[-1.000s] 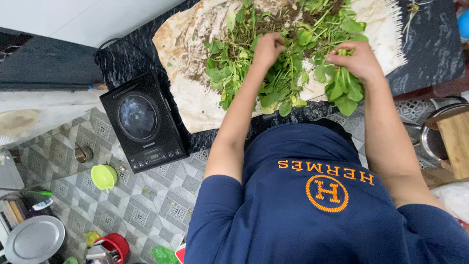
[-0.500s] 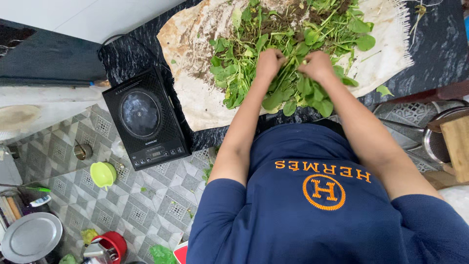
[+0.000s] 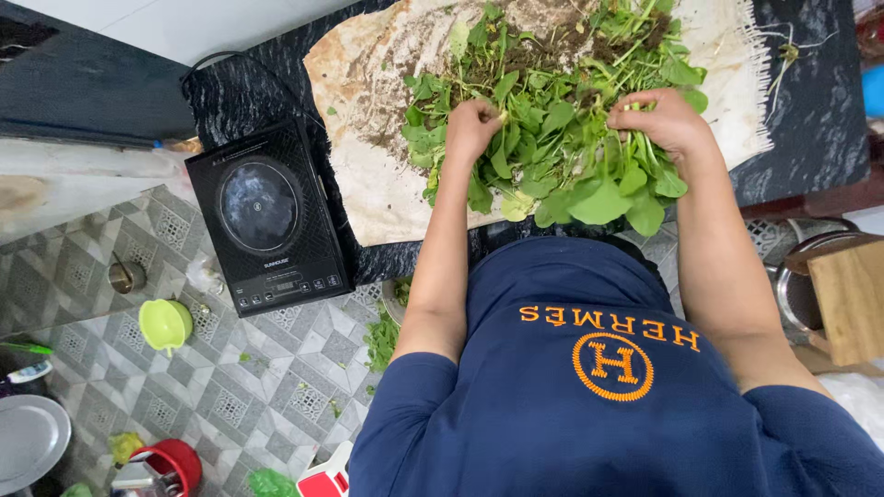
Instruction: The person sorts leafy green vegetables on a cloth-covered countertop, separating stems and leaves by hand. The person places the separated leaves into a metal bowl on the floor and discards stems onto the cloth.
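Since the earlier frame, both hands have drawn apart again over the pile of leafy greens (image 3: 562, 138), the right one sliding out toward the right of the frame. Now the left hand (image 3: 471, 124), just left of centre near the top, is curled shut on a few green stems. Over at the upper right, the right hand (image 3: 665, 121) is bunched around a clump of stems, fingers tucked down into the leaves. These greens, mixed with soil and roots, lie on a pale soiled cloth (image 3: 368, 156) spread over the dark counter (image 3: 810, 110) along the top of the frame. At the left, a black induction cooker (image 3: 267, 216) overhangs the counter edge. Below it, on the patterned tile floor (image 3: 249, 387), stand a lime-green cup (image 3: 166, 324) and a few dropped leaves (image 3: 379, 339).
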